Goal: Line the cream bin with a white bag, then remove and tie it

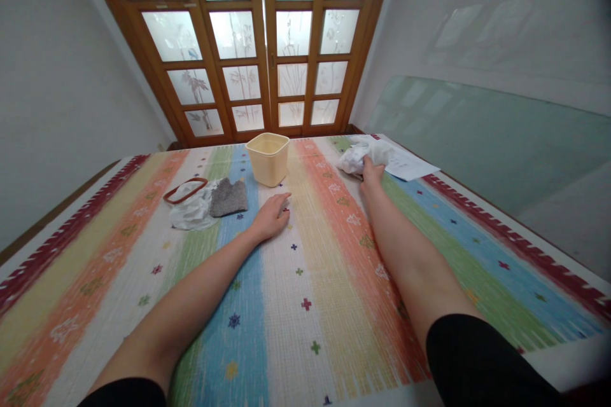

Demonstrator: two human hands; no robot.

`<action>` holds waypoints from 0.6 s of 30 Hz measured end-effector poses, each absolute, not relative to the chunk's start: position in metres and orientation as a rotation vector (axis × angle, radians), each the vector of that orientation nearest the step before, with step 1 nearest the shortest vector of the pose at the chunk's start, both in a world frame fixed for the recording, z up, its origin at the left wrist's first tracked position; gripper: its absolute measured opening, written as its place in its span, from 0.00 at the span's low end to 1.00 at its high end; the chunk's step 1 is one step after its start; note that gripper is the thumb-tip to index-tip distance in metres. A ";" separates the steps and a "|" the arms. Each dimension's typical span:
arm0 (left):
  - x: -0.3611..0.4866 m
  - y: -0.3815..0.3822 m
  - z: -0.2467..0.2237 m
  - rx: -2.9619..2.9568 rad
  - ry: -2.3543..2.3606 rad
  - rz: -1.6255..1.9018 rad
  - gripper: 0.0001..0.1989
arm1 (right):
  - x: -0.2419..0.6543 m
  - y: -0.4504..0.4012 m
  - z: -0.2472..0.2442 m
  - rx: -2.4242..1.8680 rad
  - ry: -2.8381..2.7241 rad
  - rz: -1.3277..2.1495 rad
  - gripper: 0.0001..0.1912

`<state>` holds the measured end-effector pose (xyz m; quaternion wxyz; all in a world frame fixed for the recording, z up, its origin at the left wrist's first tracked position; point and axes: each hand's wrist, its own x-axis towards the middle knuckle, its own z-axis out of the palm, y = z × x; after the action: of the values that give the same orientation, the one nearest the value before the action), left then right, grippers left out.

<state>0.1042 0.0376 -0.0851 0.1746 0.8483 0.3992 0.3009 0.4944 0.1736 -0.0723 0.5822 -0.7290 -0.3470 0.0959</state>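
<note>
My left hand (pixel 273 216) rests on the striped cloth with its fingers apart and nothing in it, just in front of a pale yellow square bin (pixel 268 162). At the back right, my right hand (pixel 372 172) has its fingers closed on a crumpled white plastic bag (pixel 356 158). What lies inside or under the bag is hard to make out. Left of my left hand lie a grey cloth (pixel 228 198) and a crumpled white bag (pixel 191 213), with a reddish-brown oval ring (pixel 185 191) on top of it.
A striped tablecloth (pixel 305 267) covers the table. White paper (pixel 410 164) lies at the back right edge, beside the bag. Behind the table stand wooden doors with frosted panes (pixel 291 79). A greenish glass panel (pixel 477 133) leans along the right wall.
</note>
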 end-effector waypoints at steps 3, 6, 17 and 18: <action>0.105 0.036 -0.083 2.416 1.127 0.846 0.30 | 0.511 0.171 -0.081 -1.842 -0.703 0.256 0.36; 0.105 0.035 -0.082 2.417 1.140 0.839 0.30 | 0.515 0.169 -0.084 -1.953 -0.695 0.243 0.43; 0.105 0.032 -0.079 2.417 1.145 0.820 0.30 | 0.542 0.164 -0.070 -1.746 -1.075 -0.433 0.36; 0.106 0.032 -0.079 2.418 1.144 0.818 0.30 | 0.540 0.165 -0.068 -1.752 -1.158 -0.452 0.35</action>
<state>0.1056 0.0319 -0.0794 0.1711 0.8517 0.4029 0.2882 0.5405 0.1650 -0.0685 0.4765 -0.7170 -0.4740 -0.1849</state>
